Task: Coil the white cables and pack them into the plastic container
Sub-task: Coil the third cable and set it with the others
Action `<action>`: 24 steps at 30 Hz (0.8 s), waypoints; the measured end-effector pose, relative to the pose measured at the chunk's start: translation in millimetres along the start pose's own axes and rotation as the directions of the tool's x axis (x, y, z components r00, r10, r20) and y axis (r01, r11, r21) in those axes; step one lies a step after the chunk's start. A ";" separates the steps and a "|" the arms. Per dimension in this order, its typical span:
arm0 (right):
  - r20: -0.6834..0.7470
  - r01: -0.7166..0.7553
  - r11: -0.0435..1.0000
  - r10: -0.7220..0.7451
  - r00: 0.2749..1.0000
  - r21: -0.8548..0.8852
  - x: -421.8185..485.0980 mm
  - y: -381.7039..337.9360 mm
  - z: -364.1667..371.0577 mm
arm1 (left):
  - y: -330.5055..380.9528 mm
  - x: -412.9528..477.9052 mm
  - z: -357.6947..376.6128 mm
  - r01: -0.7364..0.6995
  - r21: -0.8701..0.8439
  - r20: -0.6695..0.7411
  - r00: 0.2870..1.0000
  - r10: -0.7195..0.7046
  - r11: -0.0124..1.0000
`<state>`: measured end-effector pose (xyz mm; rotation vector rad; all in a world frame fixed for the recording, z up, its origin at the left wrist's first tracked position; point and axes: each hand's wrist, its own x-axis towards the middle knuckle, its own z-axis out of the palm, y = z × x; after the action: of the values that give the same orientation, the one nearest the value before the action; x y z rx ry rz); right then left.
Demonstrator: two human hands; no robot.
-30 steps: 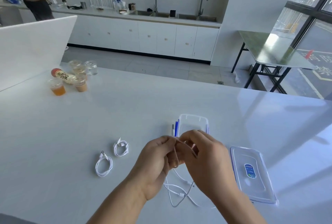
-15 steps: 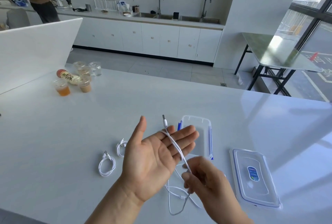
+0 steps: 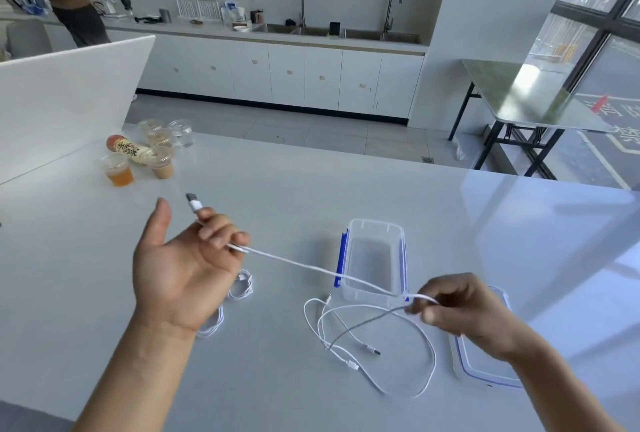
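Observation:
A white cable (image 3: 301, 263) stretches taut between my two hands above the table. My left hand (image 3: 180, 258), palm up, curls its fingers around the end with the USB plug, which sticks out past the fingertips. My right hand (image 3: 464, 307) pinches the cable further along, just in front of the clear plastic container (image 3: 375, 258), which stands open and holds nothing. The rest of the cable and another loose white cable (image 3: 398, 362) lie in loops on the table. Two coiled white cables (image 3: 240, 288) sit partly hidden behind my left wrist.
The container's lid (image 3: 485, 369) lies flat under my right hand. Several plastic cups with drinks (image 3: 119, 170) and a lying bottle (image 3: 126, 149) stand at the far left. A white partition (image 3: 69, 85) rises on the left. A person stands at the kitchen counter far behind.
My hands have pulled apart, the left one moving left and closing its fingers on the plug end, the right one moving right, so the cable is now drawn tight between them.

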<state>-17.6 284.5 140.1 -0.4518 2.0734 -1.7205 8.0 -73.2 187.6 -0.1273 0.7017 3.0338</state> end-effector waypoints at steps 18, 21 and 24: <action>-0.436 -0.130 0.990 0.094 0.895 -0.052 81.8 -47.7 54.9 | -92.2 -13.6 28.4 0.466 0.791 -0.103 0.739 -0.666 0.395; -0.402 -0.024 0.992 -0.028 0.915 -0.122 67.5 -77.9 63.8 | -99.0 -8.4 24.8 0.482 0.750 -0.088 0.751 -0.654 0.453; -0.374 0.064 0.959 -0.169 0.912 -0.277 43.2 -92.6 71.0 | -100.5 -2.6 21.4 0.494 0.618 -0.052 0.802 -0.595 0.612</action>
<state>-20.3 185.6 215.5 -0.3299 2.6298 -1.7248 13.3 26.5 163.0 -0.0621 1.2966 2.0793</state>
